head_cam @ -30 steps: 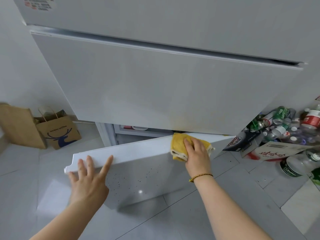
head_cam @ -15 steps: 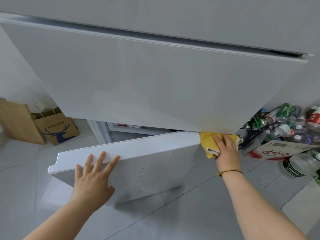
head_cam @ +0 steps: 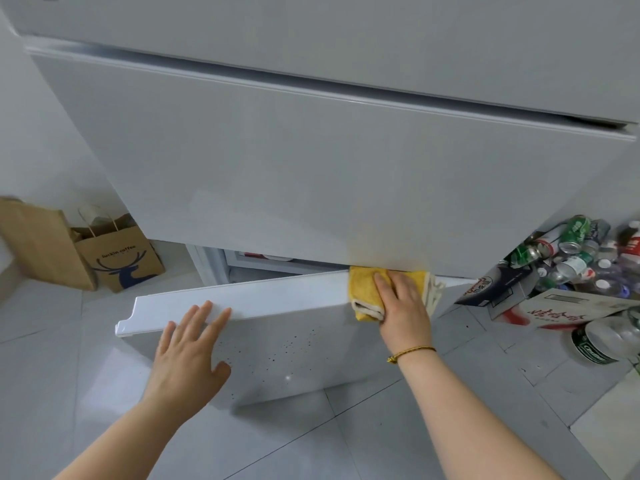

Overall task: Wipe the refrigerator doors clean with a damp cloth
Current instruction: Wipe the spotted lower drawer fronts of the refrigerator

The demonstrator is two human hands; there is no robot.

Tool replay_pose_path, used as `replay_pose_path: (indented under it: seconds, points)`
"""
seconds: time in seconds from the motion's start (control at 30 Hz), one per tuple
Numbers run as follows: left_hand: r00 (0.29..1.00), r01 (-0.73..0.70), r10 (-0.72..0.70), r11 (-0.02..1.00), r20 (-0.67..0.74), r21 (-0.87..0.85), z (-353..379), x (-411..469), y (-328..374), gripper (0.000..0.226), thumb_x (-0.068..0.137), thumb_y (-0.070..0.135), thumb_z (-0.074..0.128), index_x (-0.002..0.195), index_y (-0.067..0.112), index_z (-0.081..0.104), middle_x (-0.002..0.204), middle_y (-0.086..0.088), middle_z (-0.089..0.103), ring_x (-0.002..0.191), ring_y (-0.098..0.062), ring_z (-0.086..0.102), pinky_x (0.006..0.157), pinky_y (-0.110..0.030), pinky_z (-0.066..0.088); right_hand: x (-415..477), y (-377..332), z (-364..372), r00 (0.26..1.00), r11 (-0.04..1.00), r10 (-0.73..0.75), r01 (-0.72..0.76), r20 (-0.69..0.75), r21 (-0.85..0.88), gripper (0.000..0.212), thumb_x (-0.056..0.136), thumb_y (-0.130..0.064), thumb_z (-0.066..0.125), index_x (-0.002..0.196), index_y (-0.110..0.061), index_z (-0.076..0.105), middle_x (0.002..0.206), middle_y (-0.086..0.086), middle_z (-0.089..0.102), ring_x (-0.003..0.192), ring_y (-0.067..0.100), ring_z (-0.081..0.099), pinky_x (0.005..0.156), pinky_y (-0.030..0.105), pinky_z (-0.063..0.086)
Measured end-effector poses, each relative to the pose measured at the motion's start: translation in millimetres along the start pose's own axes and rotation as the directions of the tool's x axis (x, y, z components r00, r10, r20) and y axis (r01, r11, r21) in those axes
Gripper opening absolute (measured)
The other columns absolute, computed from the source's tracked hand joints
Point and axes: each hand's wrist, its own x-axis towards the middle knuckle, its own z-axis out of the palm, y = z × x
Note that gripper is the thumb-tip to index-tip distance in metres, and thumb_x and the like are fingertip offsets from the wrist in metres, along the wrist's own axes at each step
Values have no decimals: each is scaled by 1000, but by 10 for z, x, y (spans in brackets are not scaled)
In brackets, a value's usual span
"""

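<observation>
The white refrigerator's middle door (head_cam: pixel 311 188) is closed. The bottom door (head_cam: pixel 277 344) is swung out towards me, its front speckled with dark spots. My right hand (head_cam: pixel 403 310) holds a folded yellow cloth (head_cam: pixel 363 292) on the right part of that door's top edge, just under the middle door, where a faint yellowish stain (head_cam: pixel 377 251) shows. Its thumb is hidden beneath the cloth. My left hand (head_cam: pixel 188 351) lies flat with spread fingers on the front of the bottom door, fingertips at its top edge.
Two brown paper bags (head_cam: pixel 117 258) stand on the tiled floor at the left by the wall. At the right, a heap of cans and plastic bottles (head_cam: pixel 575 258) and cardboard boxes (head_cam: pixel 568 310) lies beside the fridge. Grey floor tiles (head_cam: pixel 346 441) spread below.
My right hand slid the cloth right to the far end of the bottom door's top edge, then back a little to the left. My left hand stayed on the door front.
</observation>
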Motion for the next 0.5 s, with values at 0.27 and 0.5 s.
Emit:
replay_pose_path:
  seconds: [0.27,0.5]
  points:
    - [862,390,-507,681,-15,-620,-64,156,-807,51,92,18,48,139,8,33,137,-18,45,124,-33,40,94,-43,35,-55,-907,277,994,994,-14,26,-112,105,88,30,-2,89,108,-10,49,98,20,66,95,40,61,74,51,52]
    - [952,255,-306,739,25,-623,-178,407,-1203,31,89,18,55,118,8,57,117,-8,60,107,-29,52,79,-30,34,12,-1371,453,984,998,-48,56,-172,38,96,26,0,89,111,-12,47,101,20,66,103,39,57,76,49,50]
